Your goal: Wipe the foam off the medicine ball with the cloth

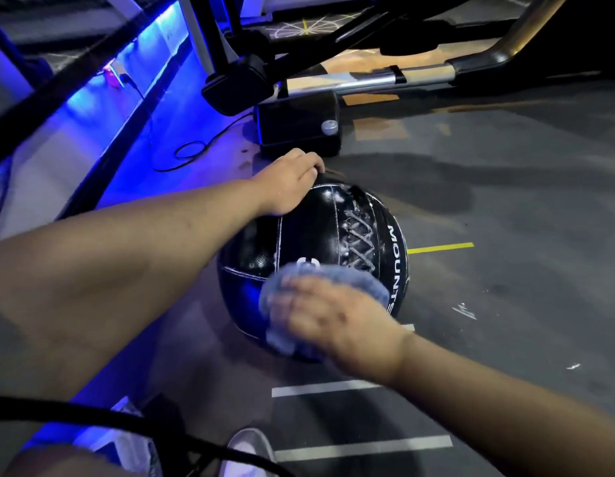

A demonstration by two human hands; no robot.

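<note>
Cable underfoot, never mind; right hand flat, pressing cloth to ball on floor, left hand curled over its top so it can't roll, foam up by lacing

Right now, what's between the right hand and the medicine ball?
The blue cloth. The head view shows it bunched under the right hand and pressed against the near side of the medicine ball, with no bare gap between them.

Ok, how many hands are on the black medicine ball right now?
2. The left hand holds the top of the black stitched medicine ball, fingers curled over it; the right hand presses the fluffy blue cloth against its near side.
</note>
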